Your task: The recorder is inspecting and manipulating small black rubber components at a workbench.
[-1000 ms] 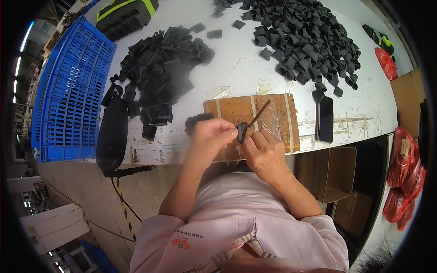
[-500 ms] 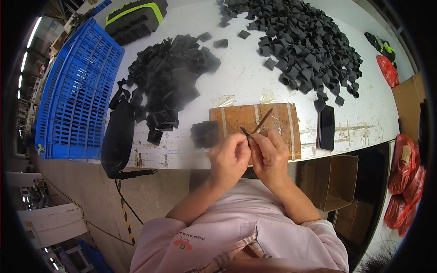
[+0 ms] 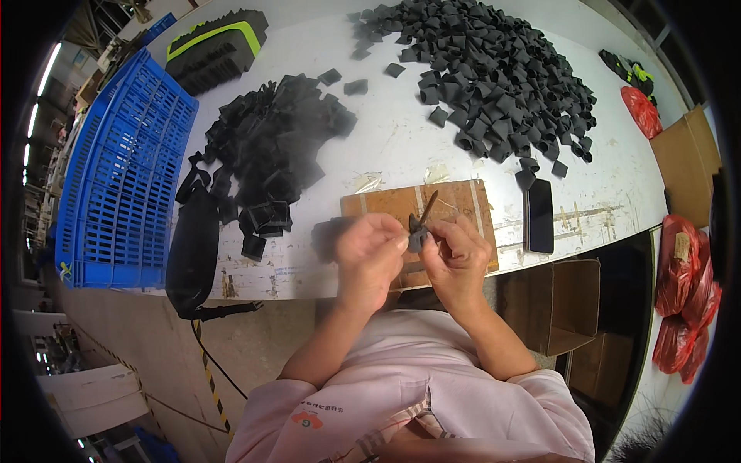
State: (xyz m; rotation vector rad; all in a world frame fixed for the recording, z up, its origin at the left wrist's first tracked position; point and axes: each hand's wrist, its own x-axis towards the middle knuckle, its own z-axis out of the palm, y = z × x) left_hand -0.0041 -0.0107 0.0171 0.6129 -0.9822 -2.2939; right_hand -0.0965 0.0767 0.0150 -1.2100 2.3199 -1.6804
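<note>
My left hand (image 3: 372, 258) and my right hand (image 3: 459, 262) meet over the near edge of a brown board (image 3: 378, 202) on the table. Between their fingertips is a small dark fabric piece (image 3: 417, 241), pinched from both sides. A slim brown stick-like tool (image 3: 430, 207) rises from the piece, pointing away from me; its lower end is hidden by the fabric and fingers, so which hand grips it cannot be made out. Left of the board spreads a heap of flat black fabric pieces (image 3: 266, 139). At the far right lies a larger pile of folded black loops (image 3: 502, 77).
A blue plastic crate (image 3: 127, 177) stands on the left, with a black pouch (image 3: 193, 247) beside it. On the right lie a phone (image 3: 539, 216) and red plastic bags (image 3: 679, 270). A cardboard box (image 3: 571, 305) sits below the table edge. Black-and-green stacked material (image 3: 216, 50) is at far left.
The fabric piece now shows more plainly between my fingertips. The brown tool has swung more upright, and my left hand has shifted slightly left. The whole view has shifted a little.
</note>
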